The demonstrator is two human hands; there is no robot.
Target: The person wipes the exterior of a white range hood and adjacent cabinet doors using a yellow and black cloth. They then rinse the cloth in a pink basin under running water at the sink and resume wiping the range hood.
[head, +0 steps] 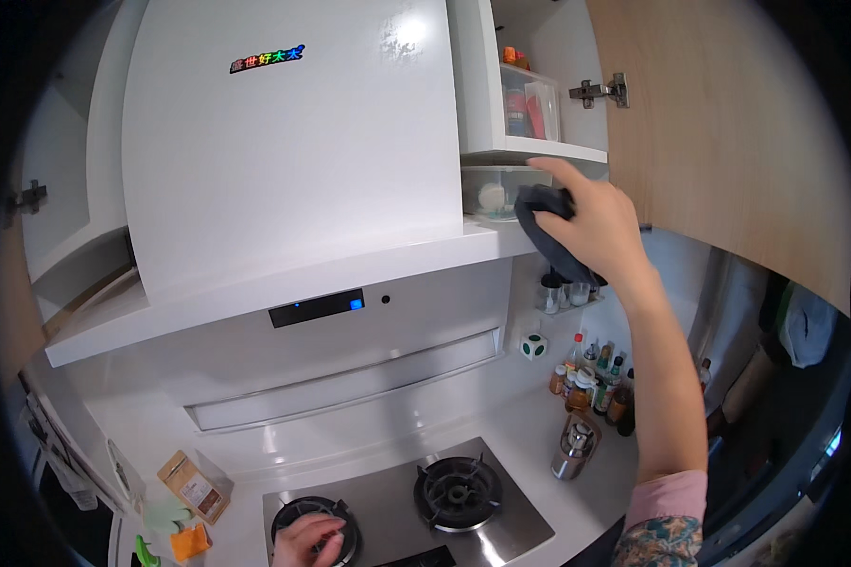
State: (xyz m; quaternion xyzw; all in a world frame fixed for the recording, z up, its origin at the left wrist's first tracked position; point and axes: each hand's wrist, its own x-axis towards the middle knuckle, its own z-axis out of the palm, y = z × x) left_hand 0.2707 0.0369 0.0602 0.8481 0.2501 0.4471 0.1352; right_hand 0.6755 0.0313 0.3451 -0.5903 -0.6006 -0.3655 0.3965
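My right hand (599, 220) is raised in front of the range hood's right end and grips a dark grey cloth (553, 244). Its index finger extends toward the bottom of the open wall cabinet (557, 147). Just behind the cloth, a clear plastic box (493, 193) with a white round item sits on top of the white range hood (291, 156). My left hand (308, 540) hovers low over the left burner (347, 531) of the gas hob (390, 510), fingers loosely curled, with nothing visible in it.
An open cabinet door (723, 135) extends over my right arm. Several sauce bottles (610, 386) and a metal flask (574, 448) stand on the right counter, below a rack of jars (560, 294). A kraft pouch (193, 487) and an orange cloth (190, 542) are at left.
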